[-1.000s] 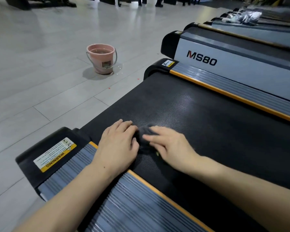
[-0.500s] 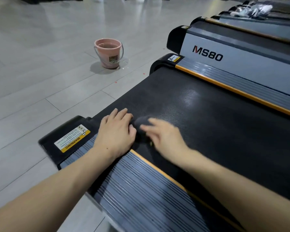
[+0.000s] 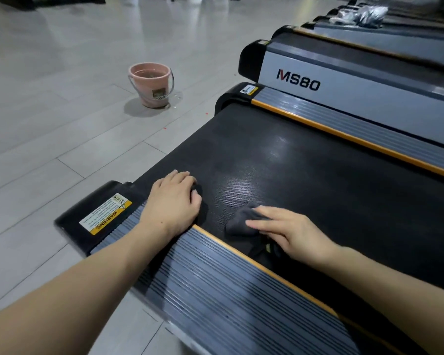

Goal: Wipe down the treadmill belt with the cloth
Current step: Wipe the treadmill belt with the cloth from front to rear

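Note:
The black treadmill belt runs from the lower right up to the rear end. A small dark grey cloth lies bunched on the belt near the orange-edged near side rail. My right hand presses flat on the cloth, fingers stretched over it. My left hand rests palm down on the belt's near corner, beside the rail end, apart from the cloth, with nothing seen in it.
A pink bucket holding water stands on the grey tiled floor beyond the treadmill's end. A black end cap with a yellow warning label sits left of my left hand. A second treadmill marked MS80 stands alongside on the far side.
My right hand has slid the cloth to the right, away from my left hand. The two hands were touching over the cloth before; now there is a gap between them.

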The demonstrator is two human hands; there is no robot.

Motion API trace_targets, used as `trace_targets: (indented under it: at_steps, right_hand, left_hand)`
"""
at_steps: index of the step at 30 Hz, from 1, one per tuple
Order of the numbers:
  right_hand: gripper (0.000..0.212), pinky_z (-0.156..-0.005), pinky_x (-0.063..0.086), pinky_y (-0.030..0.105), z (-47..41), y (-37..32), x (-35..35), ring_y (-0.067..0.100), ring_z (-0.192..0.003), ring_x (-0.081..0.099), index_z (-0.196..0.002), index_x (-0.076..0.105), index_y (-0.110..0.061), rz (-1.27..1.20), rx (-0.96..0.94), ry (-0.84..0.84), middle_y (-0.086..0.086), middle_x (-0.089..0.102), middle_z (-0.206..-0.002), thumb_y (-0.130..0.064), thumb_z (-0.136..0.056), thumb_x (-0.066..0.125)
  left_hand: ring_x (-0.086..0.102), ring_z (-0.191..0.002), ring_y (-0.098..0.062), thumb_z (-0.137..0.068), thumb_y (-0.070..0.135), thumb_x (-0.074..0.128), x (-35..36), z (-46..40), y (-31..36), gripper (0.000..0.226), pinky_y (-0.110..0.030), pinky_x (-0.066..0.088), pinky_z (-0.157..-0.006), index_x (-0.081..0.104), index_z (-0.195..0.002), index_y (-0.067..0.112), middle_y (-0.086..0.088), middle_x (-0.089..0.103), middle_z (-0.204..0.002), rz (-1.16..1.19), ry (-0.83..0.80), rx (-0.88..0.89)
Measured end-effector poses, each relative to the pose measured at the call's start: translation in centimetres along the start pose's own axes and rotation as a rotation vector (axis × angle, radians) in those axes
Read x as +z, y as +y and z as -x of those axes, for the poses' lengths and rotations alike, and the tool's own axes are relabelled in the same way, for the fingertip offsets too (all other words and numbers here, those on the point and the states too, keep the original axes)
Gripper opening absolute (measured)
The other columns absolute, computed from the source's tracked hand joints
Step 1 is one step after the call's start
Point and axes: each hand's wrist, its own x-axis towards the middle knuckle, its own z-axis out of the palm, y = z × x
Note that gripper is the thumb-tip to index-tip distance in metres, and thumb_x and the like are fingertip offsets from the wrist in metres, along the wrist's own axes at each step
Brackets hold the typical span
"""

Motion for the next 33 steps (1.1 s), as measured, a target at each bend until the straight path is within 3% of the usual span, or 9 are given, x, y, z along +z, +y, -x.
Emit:
trace_targets:
  at_steps: [2, 5, 7, 10, 13, 15, 20, 33]
  right_hand:
    - [0.029, -0.109, 0.036, 0.022, -2.3, 3.7, 0.0, 0.018, -0.126, 0.056, -0.123, 0.069, -0.031, 0.116, 0.080, 0.083, 0.003, 0.060, -0.137, -0.023, -0.096, 0.061]
    - [0.029, -0.111, 0.035, 0.028, -5.7, 9.4, -1.4, 0.025, -0.128, 0.054, -0.120, 0.069, -0.033, 0.159, 0.534, 0.254, 0.002, 0.056, -0.141, -0.021, -0.095, 0.062]
    - [0.028, -0.111, 0.037, 0.032, -6.8, 9.8, -1.6, 0.024, -0.130, 0.052, -0.120, 0.069, -0.034, 0.140, 0.677, 0.273, 0.000, 0.054, -0.144, -0.023, -0.096, 0.060]
    - [0.028, -0.105, 0.045, 0.033, -5.7, 5.0, 0.1, 0.021, -0.124, 0.058, -0.115, 0.072, -0.034, 0.099, 0.465, 0.263, 0.002, 0.061, -0.135, -0.021, -0.091, 0.068]
    - [0.028, -0.108, 0.039, 0.024, -1.5, -1.2, 1.5, 0.009, -0.130, 0.051, -0.120, 0.070, -0.036, -0.053, 0.128, 0.082, -0.007, 0.059, -0.137, -0.025, -0.094, 0.065]
    - [0.028, -0.106, 0.042, 0.026, 0.1, -2.6, 0.8, 0.008, -0.132, 0.049, -0.122, 0.068, -0.034, -0.069, 0.021, 0.022, -0.010, 0.057, -0.139, -0.027, -0.096, 0.061]
    - [0.027, -0.103, 0.046, 0.033, 3.1, -1.4, -2.0, 0.008, -0.131, 0.050, -0.122, 0.070, -0.028, -0.102, -0.051, -0.021, -0.005, 0.057, -0.139, -0.031, -0.099, 0.055]
    - [0.031, -0.100, 0.049, 0.039, 1.3, -0.4, 0.8, 0.018, -0.130, 0.052, -0.125, 0.067, -0.027, 0.000, -0.058, 0.048, -0.002, 0.058, -0.137, -0.022, -0.098, 0.054]
  left_hand:
    - [0.039, -0.143, -0.022, -0.094, 0.036, 0.037, 0.1, -0.1, -0.1, 0.042, -0.044, 0.034, -0.115, 0.062, -0.125, 0.020, 0.000, 0.056, -0.144, 0.008, 0.002, 0.031]
    - [0.039, -0.143, -0.020, -0.096, 0.037, 0.038, 0.1, -0.1, -0.1, 0.041, -0.044, 0.034, -0.115, 0.062, -0.125, 0.021, 0.002, 0.056, -0.143, 0.002, 0.001, 0.045]
    - [0.039, -0.143, -0.020, -0.096, 0.040, 0.036, 0.2, -0.3, -0.1, 0.043, -0.045, 0.033, -0.115, 0.061, -0.126, 0.022, 0.002, 0.056, -0.144, -0.008, -0.011, 0.048]
    - [0.039, -0.143, -0.021, -0.095, 0.042, 0.032, 0.0, -0.3, 0.0, 0.045, -0.046, 0.033, -0.115, 0.061, -0.125, 0.023, 0.002, 0.055, -0.144, -0.005, -0.024, 0.041]
    - [0.038, -0.144, -0.020, -0.094, 0.042, 0.031, -0.1, -0.2, 0.1, 0.046, -0.046, 0.032, -0.116, 0.061, -0.124, 0.024, 0.002, 0.054, -0.145, 0.010, -0.031, 0.030]
    - [0.037, -0.144, -0.019, -0.095, 0.041, 0.032, -0.1, -0.3, 0.1, 0.044, -0.047, 0.031, -0.116, 0.061, -0.124, 0.024, 0.002, 0.054, -0.144, 0.022, -0.041, 0.027]
    - [0.033, -0.146, -0.016, -0.097, 0.039, 0.034, -0.3, -0.1, 0.0, 0.040, -0.047, 0.027, -0.118, 0.061, -0.124, 0.026, 0.004, 0.053, -0.145, 0.043, -0.049, 0.025]
    - [0.033, -0.145, -0.016, -0.098, 0.036, 0.037, -0.7, -0.1, 0.7, 0.037, -0.045, 0.022, -0.120, 0.059, -0.125, 0.025, 0.007, 0.054, -0.141, 0.057, -0.036, -0.030]
